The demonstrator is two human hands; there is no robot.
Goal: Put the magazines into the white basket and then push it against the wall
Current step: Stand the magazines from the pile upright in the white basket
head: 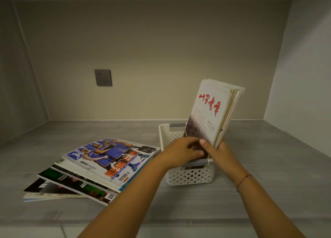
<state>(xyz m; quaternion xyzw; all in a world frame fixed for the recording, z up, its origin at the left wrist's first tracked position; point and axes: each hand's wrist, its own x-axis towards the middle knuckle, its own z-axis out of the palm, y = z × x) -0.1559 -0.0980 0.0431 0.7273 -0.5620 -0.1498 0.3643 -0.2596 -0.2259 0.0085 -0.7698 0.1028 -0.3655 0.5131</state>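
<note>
A white perforated basket (189,176) stands on the grey floor, right of centre, apart from the back wall. Several cream magazines with red lettering (213,110) stand upright in it, leaning right. My right hand (215,151) grips their lower edge, thumb on the front cover. My left hand (180,151) rests its fingers against the bottom of the same bundle, over the basket's opening. To the left lies a fanned stack of magazines (100,168), flat on the floor, with a blue basketball cover on top.
The back wall (161,58) carries a grey power socket (103,77) at the left. Side walls close the alcove on both sides. Bare grey floor lies between the basket and the back wall.
</note>
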